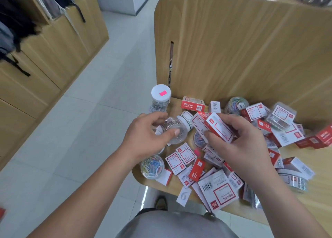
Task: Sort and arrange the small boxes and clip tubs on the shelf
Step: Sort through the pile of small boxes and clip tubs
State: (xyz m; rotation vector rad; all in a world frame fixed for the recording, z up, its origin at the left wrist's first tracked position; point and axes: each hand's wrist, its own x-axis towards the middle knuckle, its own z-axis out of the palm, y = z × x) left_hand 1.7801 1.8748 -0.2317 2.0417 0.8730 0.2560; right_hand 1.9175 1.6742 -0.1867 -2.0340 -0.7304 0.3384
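My left hand [145,135] grips a clear tub of silver clips [177,128] that lies on its side, white lid pointing right. My right hand [239,142] holds a small red-and-white staple box [220,127], with another box [198,123] just behind it. An upright clip tub with a white lid and pink sticker [160,98] stands at the shelf's back left corner. A tub of coloured clips [152,166] sits at the front left edge. Several red-and-white boxes lie jumbled across the wooden shelf [319,192].
The shelf's tall wooden back panel [233,49] rises behind the pile. A clear flat case of clips [281,118] and another coloured-clip tub [234,106] lie at the back right. Tiled floor [80,130] and wooden cabinets with bags [45,49] are to the left.
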